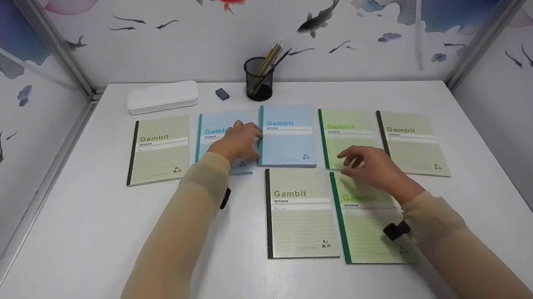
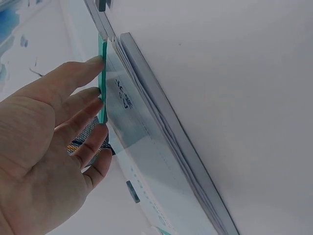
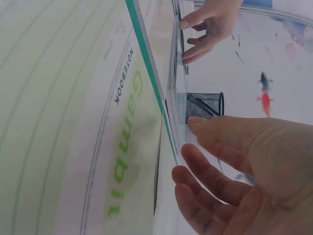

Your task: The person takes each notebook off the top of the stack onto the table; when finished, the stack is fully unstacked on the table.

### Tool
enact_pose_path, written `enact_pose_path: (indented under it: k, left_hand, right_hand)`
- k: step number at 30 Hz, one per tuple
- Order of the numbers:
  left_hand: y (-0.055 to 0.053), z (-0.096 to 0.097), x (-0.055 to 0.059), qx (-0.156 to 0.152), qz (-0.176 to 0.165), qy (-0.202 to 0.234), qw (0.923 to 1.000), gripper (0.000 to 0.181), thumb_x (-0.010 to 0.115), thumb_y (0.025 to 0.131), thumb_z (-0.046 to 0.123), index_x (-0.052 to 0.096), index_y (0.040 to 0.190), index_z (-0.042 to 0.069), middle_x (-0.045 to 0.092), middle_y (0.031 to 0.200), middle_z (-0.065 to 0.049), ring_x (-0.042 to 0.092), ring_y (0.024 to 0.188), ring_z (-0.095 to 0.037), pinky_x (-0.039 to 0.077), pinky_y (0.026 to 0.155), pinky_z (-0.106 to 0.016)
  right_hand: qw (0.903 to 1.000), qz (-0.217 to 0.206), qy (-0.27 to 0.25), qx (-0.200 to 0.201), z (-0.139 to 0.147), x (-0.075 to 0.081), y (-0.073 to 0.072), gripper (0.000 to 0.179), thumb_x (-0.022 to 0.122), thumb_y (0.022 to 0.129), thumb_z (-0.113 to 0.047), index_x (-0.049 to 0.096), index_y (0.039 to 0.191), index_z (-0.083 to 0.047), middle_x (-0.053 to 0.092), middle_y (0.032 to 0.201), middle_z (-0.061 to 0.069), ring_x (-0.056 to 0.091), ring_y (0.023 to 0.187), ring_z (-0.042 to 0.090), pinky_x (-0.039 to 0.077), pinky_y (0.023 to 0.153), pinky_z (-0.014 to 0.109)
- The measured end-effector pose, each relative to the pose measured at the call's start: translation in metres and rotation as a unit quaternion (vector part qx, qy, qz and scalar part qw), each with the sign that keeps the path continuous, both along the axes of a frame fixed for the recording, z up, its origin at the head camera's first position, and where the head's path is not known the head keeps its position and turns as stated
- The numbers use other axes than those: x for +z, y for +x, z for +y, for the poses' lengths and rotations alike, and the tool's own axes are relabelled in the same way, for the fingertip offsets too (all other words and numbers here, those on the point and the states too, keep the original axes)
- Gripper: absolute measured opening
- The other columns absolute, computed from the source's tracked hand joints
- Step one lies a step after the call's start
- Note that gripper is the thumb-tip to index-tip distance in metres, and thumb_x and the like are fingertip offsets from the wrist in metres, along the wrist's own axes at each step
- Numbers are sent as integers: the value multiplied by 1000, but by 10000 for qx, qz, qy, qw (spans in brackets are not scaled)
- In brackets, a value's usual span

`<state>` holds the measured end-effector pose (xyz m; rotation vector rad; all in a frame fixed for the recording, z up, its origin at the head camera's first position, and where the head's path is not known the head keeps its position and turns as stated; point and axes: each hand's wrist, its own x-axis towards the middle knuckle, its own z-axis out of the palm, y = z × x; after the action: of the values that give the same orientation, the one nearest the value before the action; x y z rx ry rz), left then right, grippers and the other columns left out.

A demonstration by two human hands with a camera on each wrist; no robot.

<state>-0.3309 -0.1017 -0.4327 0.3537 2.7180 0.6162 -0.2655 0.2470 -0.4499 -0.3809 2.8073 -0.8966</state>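
My left hand (image 1: 242, 141) is over the left blue notebook (image 1: 207, 125), partly hiding it. Its fingertips touch the teal spine of the right blue notebook (image 1: 287, 145), as the left wrist view shows with the hand (image 2: 54, 132) beside that spine (image 2: 102, 83). Bent fingers of my right hand (image 1: 372, 167) hover where two green notebooks meet, the upper one (image 1: 347, 119) and the lower one (image 1: 373, 236). Nothing is between its thumb and fingers. In the right wrist view, this hand (image 3: 244, 171) is near the lower green notebook's "Gambit" cover (image 3: 93, 127).
Beige notebooks lie at the left (image 1: 160, 153), at the right (image 1: 413, 142) and in the front row (image 1: 301, 227). Along the back of the white table (image 1: 86, 220) are a white case (image 1: 162, 98), a dark eraser (image 1: 222, 94) and a black mesh cup (image 1: 258, 81) of pencils.
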Motion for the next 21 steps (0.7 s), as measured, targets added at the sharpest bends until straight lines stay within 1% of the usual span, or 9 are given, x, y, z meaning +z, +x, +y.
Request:
enact_pose_path:
  k: [4, 6, 9, 11, 13, 18, 20, 21]
  left_hand:
    - [-1, 0, 4, 3, 36, -40, 10000, 67, 79, 87, 17, 55, 149, 16, 47, 154, -1, 41, 139, -29, 35, 120, -49]
    - [-2, -1, 5, 42, 65, -49, 10000, 67, 79, 87, 17, 55, 149, 17, 47, 153, -2, 42, 138, -29, 36, 120, -49]
    - [-2, -4, 7, 111, 92, -87, 9999, 67, 80, 86, 17, 55, 149, 18, 48, 151, -2, 42, 137, -29, 37, 119, -50]
    - [-2, -5, 7, 118, 104, -100, 9998, 67, 79, 86, 17, 56, 148, 18, 48, 151, -2, 42, 136, -28, 38, 118, -50]
    - [-3, -5, 6, 82, 107, -118, 9998, 67, 79, 86, 18, 56, 148, 18, 48, 151, -2, 42, 136, -28, 37, 118, -50]
    - [-2, -2, 2, -19, 93, -180, 9998, 64, 78, 88, 19, 57, 148, 16, 48, 154, -2, 40, 139, -29, 35, 120, -49]
    - [-1, 0, 0, -16, 65, -172, 9998, 63, 78, 90, 20, 56, 148, 15, 47, 154, -2, 39, 140, -30, 35, 121, -50]
    - [0, 1, 0, 17, 39, -146, 9999, 63, 78, 90, 19, 56, 149, 16, 47, 154, -2, 39, 141, -30, 35, 120, -50]
  right_hand:
    - [9996, 172, -232, 64, -14, -2, -19, 33, 74, 96, -16, 70, 127, -8, 70, 126, 12, 62, 117, 31, 52, 100, 50]
    - [9994, 178, -278, 115, -22, -3, -30, 34, 75, 95, -17, 70, 128, -9, 67, 133, 11, 59, 127, 31, 49, 107, 52]
    - [9993, 110, -301, 211, -33, -5, -45, 37, 77, 94, -19, 69, 130, -12, 62, 144, 9, 50, 141, 31, 40, 118, 55]
    - [9992, 69, -348, 209, -39, -7, -54, 38, 78, 93, -19, 69, 130, -14, 58, 149, 7, 44, 147, 31, 33, 123, 55]
    - [9990, 83, -383, 218, -43, -10, -62, 39, 77, 94, -18, 68, 132, -14, 55, 152, 7, 40, 150, 32, 29, 125, 55]
    - [9979, 279, -195, 559, -47, -16, -80, 47, 78, 93, -17, 65, 137, -7, 50, 157, 10, 36, 152, 35, 27, 126, 55]
    - [9974, 252, -73, 664, -47, -18, -86, 50, 78, 93, -17, 63, 139, -7, 48, 159, 10, 34, 153, 35, 26, 126, 54]
    - [9978, 177, -35, 640, -47, -19, -89, 52, 79, 92, -17, 63, 140, -9, 47, 160, 8, 32, 154, 34, 25, 127, 54]
